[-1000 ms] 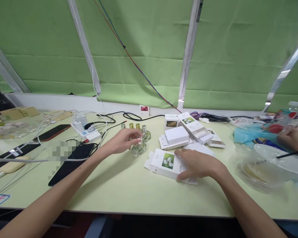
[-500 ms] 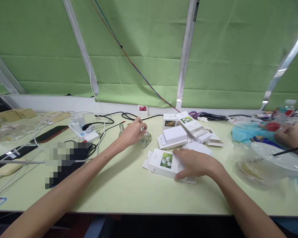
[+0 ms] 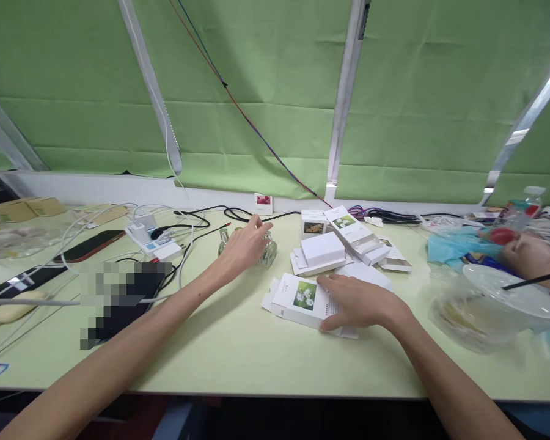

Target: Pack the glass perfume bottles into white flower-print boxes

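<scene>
My left hand (image 3: 244, 245) reaches to the far middle of the pale green table (image 3: 238, 348), over a cluster of small clear glass bottles (image 3: 269, 252). Its fingers are spread and lie against the bottles, hiding most of them; one slim bottle (image 3: 223, 241) stands just to its left. My right hand (image 3: 358, 303) lies on a flat white box with a white-flower picture (image 3: 299, 297), thumb under the near edge and fingers over the top. White cards lie beneath that box.
A pile of similar white boxes (image 3: 325, 249) sits behind my right hand. On the left are a power strip (image 3: 152, 240), cables and a phone (image 3: 90, 245). A clear plastic container (image 3: 495, 302) and another person's hand (image 3: 531, 258) are at the right.
My left hand carried a round glass bottle from the table's middle back to the bottle cluster, then loosened its fingers. My right hand stayed on the flower box, which shifted slightly left.
</scene>
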`<action>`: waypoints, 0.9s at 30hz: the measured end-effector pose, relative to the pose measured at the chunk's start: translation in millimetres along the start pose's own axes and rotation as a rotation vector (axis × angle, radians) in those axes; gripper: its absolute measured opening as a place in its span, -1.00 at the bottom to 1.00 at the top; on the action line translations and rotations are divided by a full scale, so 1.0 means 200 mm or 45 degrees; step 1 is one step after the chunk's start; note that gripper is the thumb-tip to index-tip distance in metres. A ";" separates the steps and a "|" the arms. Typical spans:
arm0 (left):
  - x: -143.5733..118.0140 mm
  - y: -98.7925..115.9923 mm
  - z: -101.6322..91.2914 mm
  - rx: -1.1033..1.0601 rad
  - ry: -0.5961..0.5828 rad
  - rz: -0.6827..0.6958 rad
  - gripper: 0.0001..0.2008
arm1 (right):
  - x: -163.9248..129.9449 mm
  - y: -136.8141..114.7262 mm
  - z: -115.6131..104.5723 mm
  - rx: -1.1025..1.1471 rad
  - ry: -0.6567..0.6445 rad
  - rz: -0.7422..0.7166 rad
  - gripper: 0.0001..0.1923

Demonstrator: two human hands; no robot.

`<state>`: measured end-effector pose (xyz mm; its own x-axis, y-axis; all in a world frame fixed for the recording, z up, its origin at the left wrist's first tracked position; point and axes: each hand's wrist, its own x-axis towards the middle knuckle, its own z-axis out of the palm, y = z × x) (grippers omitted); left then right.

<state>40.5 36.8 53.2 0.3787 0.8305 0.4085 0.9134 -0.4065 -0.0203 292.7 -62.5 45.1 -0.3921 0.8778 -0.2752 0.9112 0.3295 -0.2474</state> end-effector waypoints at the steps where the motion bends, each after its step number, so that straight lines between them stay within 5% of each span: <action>1: -0.04 0.01 0.00 -0.025 0.014 0.010 -0.67 | 0.00 0.00 0.00 0.003 0.004 -0.005 -0.31; 3: -0.13 0.01 0.02 -0.152 -0.026 0.011 -0.69 | 0.01 0.01 0.01 0.019 0.010 -0.014 -0.22; 7: -0.28 0.01 0.09 -0.596 -0.452 -0.159 -0.67 | 0.02 0.00 0.01 0.061 0.019 -0.016 -0.02; 13: -0.32 0.05 0.15 -1.217 -0.729 -0.223 -0.64 | 0.01 0.00 0.01 0.054 0.069 -0.026 -0.02; 20: -0.26 0.09 -0.02 -1.328 -0.483 -0.089 -0.62 | -0.03 0.01 -0.02 -0.065 0.154 0.059 -0.03; 27: -0.11 0.08 -0.31 -1.304 -0.257 -0.054 -0.59 | -0.05 -0.04 -0.07 0.069 0.422 0.120 -0.41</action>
<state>36.3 -12.2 100.5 0.4533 0.8615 0.2289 0.3987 -0.4256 0.8123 290.1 -68.7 62.9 -0.2359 0.9717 0.0155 0.9299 0.2303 -0.2869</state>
